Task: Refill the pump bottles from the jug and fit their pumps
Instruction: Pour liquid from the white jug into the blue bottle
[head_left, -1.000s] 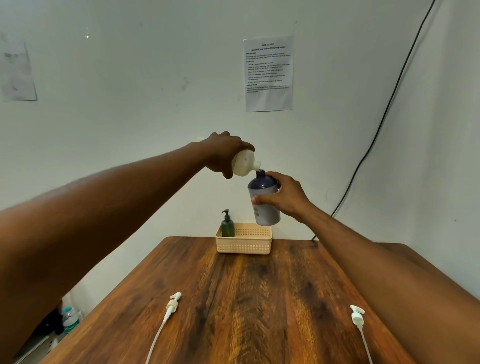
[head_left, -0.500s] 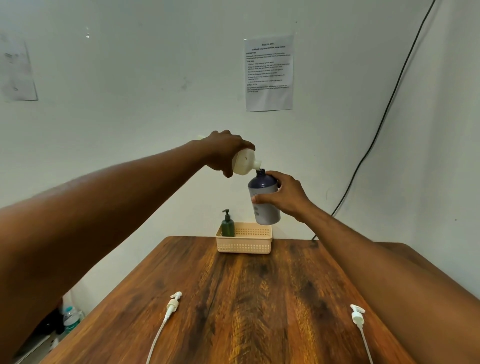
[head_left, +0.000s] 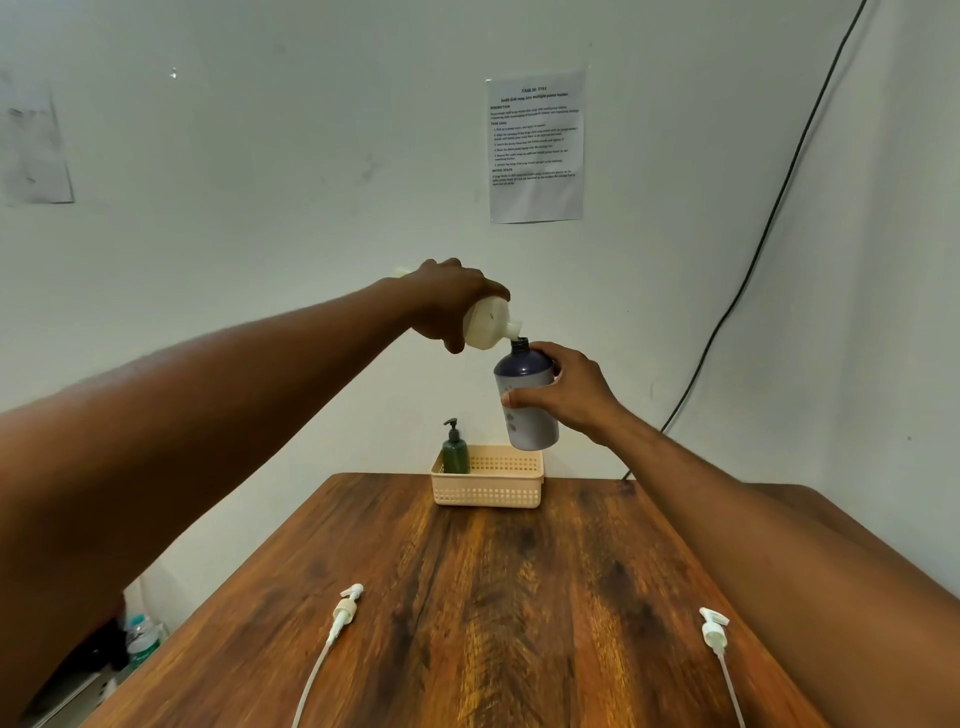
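My left hand (head_left: 451, 301) grips a cream jug (head_left: 485, 328), tipped so its spout meets the open neck of a purple-topped grey bottle (head_left: 524, 397). My right hand (head_left: 569, 395) holds that bottle upright in the air above the basket. A green pump bottle (head_left: 455, 451) with its pump fitted stands in the left end of the beige basket (head_left: 488, 493). Two loose pumps with long tubes lie on the wooden table (head_left: 493, 597): a beige one (head_left: 347, 605) at the near left and a white one (head_left: 712, 629) at the near right.
The table stands against a white wall with a printed sheet (head_left: 535, 148) taped up. A black cable (head_left: 753, 249) runs down the wall at the right. Water bottles (head_left: 141, 639) sit on the floor to the left of the table.
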